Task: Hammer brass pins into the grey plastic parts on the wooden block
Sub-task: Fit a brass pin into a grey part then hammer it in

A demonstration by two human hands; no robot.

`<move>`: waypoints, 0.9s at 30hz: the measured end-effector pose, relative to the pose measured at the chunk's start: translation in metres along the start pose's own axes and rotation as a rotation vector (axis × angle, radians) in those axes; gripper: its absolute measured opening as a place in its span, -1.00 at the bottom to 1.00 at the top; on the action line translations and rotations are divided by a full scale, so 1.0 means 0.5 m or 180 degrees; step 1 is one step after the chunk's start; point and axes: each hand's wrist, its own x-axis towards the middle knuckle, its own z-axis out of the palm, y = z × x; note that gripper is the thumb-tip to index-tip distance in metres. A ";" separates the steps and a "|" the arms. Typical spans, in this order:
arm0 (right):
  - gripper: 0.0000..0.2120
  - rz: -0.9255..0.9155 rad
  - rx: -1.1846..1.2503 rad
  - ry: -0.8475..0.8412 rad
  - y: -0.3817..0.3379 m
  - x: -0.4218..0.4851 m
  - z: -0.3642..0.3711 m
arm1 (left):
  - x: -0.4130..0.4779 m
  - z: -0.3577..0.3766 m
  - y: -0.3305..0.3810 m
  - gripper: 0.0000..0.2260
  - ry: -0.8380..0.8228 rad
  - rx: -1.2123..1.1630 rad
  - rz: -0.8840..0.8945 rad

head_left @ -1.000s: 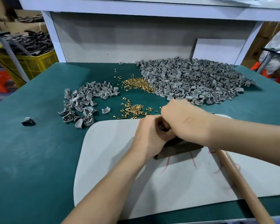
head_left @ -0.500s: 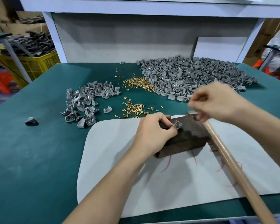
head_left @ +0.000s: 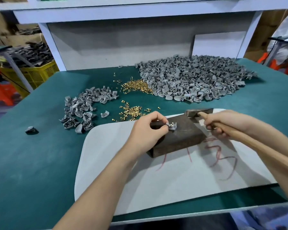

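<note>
Grey part (head_left: 172, 126) sits on block (head_left: 181, 138); crate (head_left: 35, 75) holds dark pieces (head_left: 32, 53).

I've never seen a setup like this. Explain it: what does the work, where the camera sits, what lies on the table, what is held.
No machine: a person works with two bare hands, filmed by a head-worn camera looking down. On the green table lies a pale mat with a dark wooden block on it. The left hand pinches a grey plastic part on the block, a brass pin in it. The right hand has its grip round a hammer, its head near the block's far corner. Behind lie a big heap of grey parts, a smaller heap and loose brass pins.
</note>
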 end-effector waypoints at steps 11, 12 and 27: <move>-0.89 -0.1194 -0.0562 0.0155 -0.067 -0.120 0.071 | -0.004 0.000 0.007 -0.83 0.0048 -0.0094 -0.0038; -0.86 -0.1195 -0.0761 0.0216 -0.066 -0.119 0.082 | -0.004 0.000 0.008 -0.83 0.0065 -0.0070 -0.0029; -0.81 -0.1684 -0.1381 0.0700 -0.106 -0.128 0.077 | -0.004 0.000 0.010 -0.79 0.0124 0.0039 -0.0126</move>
